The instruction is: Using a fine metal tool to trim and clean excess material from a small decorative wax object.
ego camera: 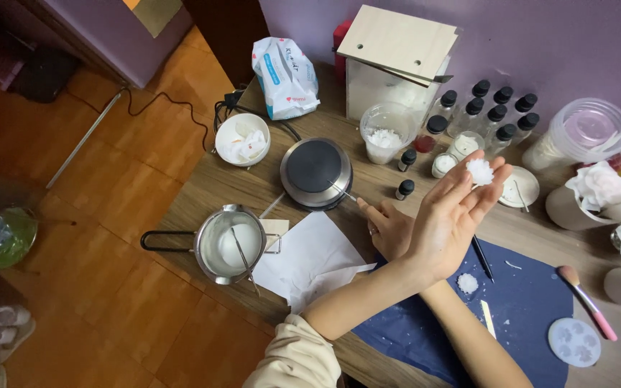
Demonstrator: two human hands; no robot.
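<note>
Cluttered wooden table (238, 179), orange floor (109, 144)

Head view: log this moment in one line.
left hand: holds white flower | right hand: holds thin pick | below: blue mat
</note>
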